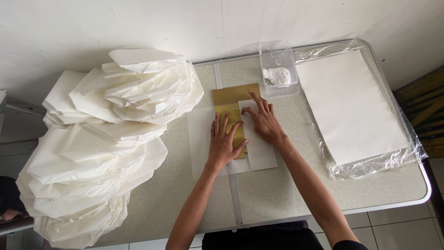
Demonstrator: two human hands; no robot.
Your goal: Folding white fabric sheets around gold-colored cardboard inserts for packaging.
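A white paper sheet (200, 139) lies in the middle of the table with a gold-coloured board (233, 94) on it. My left hand (223, 144) presses flat on the board, fingers spread. My right hand (262, 119) rests on the sheet's right flap (262, 155), which is folded over the board, with fingertips at the flap's upper edge. Neither hand grips anything.
A big heap of folded white paper pieces (104, 143) fills the left of the grey table (273, 194). A clear plastic box of white paste (278, 74) stands at the back. A stack of white sheets in clear wrap (354, 106) lies on the right.
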